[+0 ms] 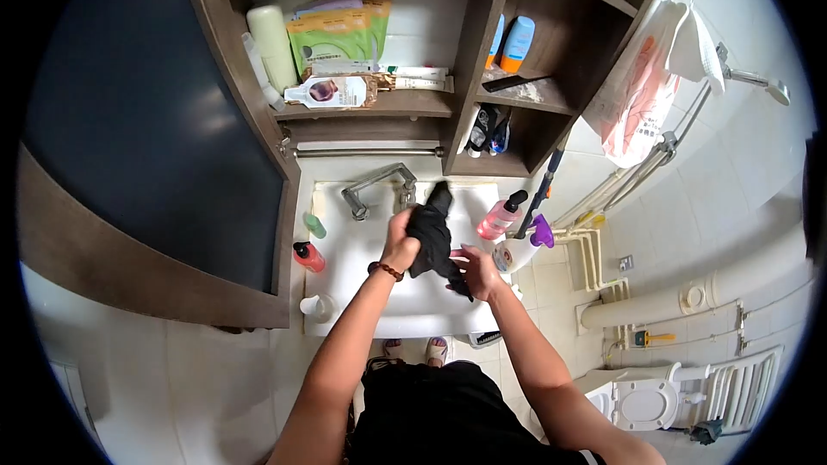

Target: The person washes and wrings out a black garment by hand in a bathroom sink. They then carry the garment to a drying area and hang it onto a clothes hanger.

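Note:
A dark, bunched cloth (430, 239) hangs over the white sink (345, 293), its upper end near the faucet (379, 182). My left hand (400, 244) is closed round the cloth's left side, with a beaded bracelet on the wrist. At the cloth's lower right is my right hand (479, 272), its fingers partly spread and touching the cloth's lower end; whether they pinch it is hard to make out.
Right of the basin stand a pink bottle (497, 220) and a white spray bottle with a purple head (517, 253). On the left are a red pump bottle (310, 258), a green bottle (315, 225) and a white cup (316, 307). Open shelves (388, 103) project above.

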Demonstrator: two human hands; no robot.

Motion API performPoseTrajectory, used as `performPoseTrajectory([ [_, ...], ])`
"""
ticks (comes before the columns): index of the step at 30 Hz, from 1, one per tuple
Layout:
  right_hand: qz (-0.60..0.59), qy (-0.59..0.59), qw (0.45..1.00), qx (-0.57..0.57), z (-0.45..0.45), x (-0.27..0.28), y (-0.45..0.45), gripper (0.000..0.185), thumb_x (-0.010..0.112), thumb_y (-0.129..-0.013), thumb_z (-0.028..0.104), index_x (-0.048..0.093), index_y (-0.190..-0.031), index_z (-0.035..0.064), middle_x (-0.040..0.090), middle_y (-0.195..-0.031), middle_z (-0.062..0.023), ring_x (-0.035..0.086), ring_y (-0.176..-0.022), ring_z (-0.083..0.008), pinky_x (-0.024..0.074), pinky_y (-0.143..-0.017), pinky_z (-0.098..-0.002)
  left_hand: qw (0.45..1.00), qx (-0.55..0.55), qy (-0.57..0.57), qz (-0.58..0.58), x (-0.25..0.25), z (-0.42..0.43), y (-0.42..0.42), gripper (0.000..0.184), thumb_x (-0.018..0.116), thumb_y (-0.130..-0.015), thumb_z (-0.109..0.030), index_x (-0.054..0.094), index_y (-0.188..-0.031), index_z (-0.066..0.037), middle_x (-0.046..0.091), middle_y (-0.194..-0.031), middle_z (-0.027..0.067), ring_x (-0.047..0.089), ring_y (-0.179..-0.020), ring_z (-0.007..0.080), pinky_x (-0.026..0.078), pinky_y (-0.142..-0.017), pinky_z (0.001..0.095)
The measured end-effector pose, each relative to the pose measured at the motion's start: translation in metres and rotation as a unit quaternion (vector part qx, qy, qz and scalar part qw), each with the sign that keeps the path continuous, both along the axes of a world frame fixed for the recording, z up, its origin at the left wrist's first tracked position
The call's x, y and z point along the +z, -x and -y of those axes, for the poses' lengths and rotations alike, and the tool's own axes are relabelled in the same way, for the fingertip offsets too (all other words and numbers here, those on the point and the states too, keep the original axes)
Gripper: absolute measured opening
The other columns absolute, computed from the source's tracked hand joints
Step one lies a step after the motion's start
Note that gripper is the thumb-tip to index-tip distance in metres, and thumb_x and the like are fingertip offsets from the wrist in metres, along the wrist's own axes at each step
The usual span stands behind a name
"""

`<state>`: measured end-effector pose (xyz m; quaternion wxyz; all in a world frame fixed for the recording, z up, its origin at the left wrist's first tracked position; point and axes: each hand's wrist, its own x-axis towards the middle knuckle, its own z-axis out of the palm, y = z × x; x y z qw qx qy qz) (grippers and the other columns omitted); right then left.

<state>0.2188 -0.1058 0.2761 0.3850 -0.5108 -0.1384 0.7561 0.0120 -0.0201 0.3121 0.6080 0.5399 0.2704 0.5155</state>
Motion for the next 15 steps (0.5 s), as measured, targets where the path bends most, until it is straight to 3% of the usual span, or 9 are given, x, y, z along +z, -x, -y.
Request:
performPoseTrajectory([
  [2, -0.017, 0.017, 1.0, -0.019, -0.005, 0.009, 0.02, 0.054, 0.049, -0.097, 0.058, 0.062, -0.118, 0.0106, 0.066, -0.111, -0.0081, 0.065, -0.093, -0.0239, 0.0537, -0.082, -0.0425, 0.988, -0.027, -0.122, -0.089, 0.011, 0.005, -0.004, 0.05, 0.052, -0.062, -0.009, 0.062, -0.107, 0.01, 0.07, -0.095, 0.0098, 0.065, -0.089, 0.02, 0.052, -0.088, 0.0312],
  [3, -0.065, -0.018, 0.998, -0.012, -0.008, 0.005, 0.027, 0.057, 0.047, -0.098, 0.06, 0.063, -0.121, 0.0108, 0.069, -0.109, -0.0084, 0.068, -0.092, -0.0217, 0.0547, -0.081, -0.039, 0.991, -0.035, -0.109, -0.062, 0.014, 0.007, -0.009, 0.048, 0.052, -0.062, -0.009, 0.063, -0.105, 0.009, 0.07, -0.095, 0.0097, 0.064, -0.088, 0.0193, 0.052, -0.087, 0.0309],
  [4, -0.072, -0.028, 0.996, -0.035, -0.005, 0.004, 0.035, 0.051, 0.043, -0.1, 0.055, 0.065, -0.123, 0.0154, 0.07, -0.116, -0.0067, 0.066, -0.106, -0.0171, 0.0536, -0.092, -0.0365, 0.994, -0.043, -0.096, -0.034, 0.016, 0.01, -0.014, 0.046, 0.052, -0.062, -0.008, 0.064, -0.104, 0.009, 0.07, -0.094, 0.0095, 0.064, -0.087, 0.0185, 0.052, -0.086, 0.0306],
  [7, -0.125, -0.025, 0.986, -0.111, -0.008, -0.035, 0.049, 0.053, 0.046, -0.1, 0.054, 0.065, -0.125, 0.0119, 0.07, -0.114, -0.0084, 0.066, -0.105, -0.0198, 0.0517, -0.092, -0.0343, 0.996, -0.026, 0.016, 0.08, 0.021, 0.017, -0.019, 0.043, 0.049, -0.064, -0.004, 0.065, -0.101, 0.008, 0.07, -0.094, 0.0085, 0.064, -0.087, 0.0163, 0.052, -0.086, 0.0296],
  [9, 0.316, -0.153, 0.927, -0.129, -0.016, -0.102, 0.045, 0.063, 0.047, -0.099, 0.059, 0.064, -0.124, 0.0036, 0.07, -0.117, -0.015, 0.067, -0.104, -0.0284, 0.0505, -0.093, -0.039, 0.999, -0.002, 0.008, 0.044, 0.022, 0.016, -0.013, 0.043, 0.046, -0.065, -0.002, 0.064, -0.102, 0.008, 0.07, -0.094, 0.0087, 0.064, -0.087, 0.016, 0.052, -0.087, 0.0295],
  [10, 0.314, -0.156, 0.928, -0.124, -0.011, -0.088, 0.044, 0.063, 0.047, -0.099, 0.059, 0.064, -0.124, 0.0036, 0.07, -0.117, -0.015, 0.067, -0.104, -0.0284, 0.0505, -0.093, -0.039, 1.0, 0.019, -0.001, 0.011, 0.022, 0.015, -0.009, 0.044, 0.042, -0.066, 0.0, 0.064, -0.103, 0.008, 0.07, -0.094, 0.0088, 0.064, -0.088, 0.0157, 0.052, -0.088, 0.0295],
  [12, 0.533, -0.192, 0.82, -0.079, -0.002, -0.053, 0.032, 0.072, 0.046, -0.099, 0.064, 0.063, -0.124, -0.0021, 0.07, -0.114, -0.0192, 0.066, -0.105, -0.0311, 0.0488, -0.093, -0.0391, 0.999, 0.048, -0.018, -0.003, 0.023, 0.014, -0.002, 0.046, 0.038, -0.068, 0.002, 0.063, -0.106, 0.008, 0.07, -0.097, 0.0103, 0.066, -0.091, 0.0179, 0.053, -0.091, 0.0304],
  [14, 0.338, -0.071, 0.938, 0.007, 0.002, -0.041, 0.024, 0.078, 0.042, -0.097, 0.07, 0.059, -0.13, 0.0004, 0.069, -0.113, -0.0181, 0.065, -0.103, -0.0252, 0.053, -0.085, -0.0398, 0.994, 0.1, 0.031, 0.042, 0.03, 0.018, 0.003, 0.046, 0.038, -0.069, 0.001, 0.063, -0.107, 0.008, 0.069, -0.1, 0.0115, 0.067, -0.094, 0.0206, 0.054, -0.092, 0.0321],
  [15, 0.2, 0.016, 0.98, 0.001, 0.012, 0.026, 0.045, 0.084, 0.038, -0.096, 0.074, 0.056, -0.135, 0.0025, 0.068, -0.114, -0.0188, 0.066, -0.1, -0.0266, 0.0561, -0.078, -0.0424, 0.987, 0.087, 0.085, 0.109, 0.029, 0.019, 0.003, 0.049, 0.035, -0.07, 0.002, 0.062, -0.11, 0.007, 0.069, -0.105, 0.0137, 0.068, -0.097, 0.0234, 0.055, -0.093, 0.0349],
])
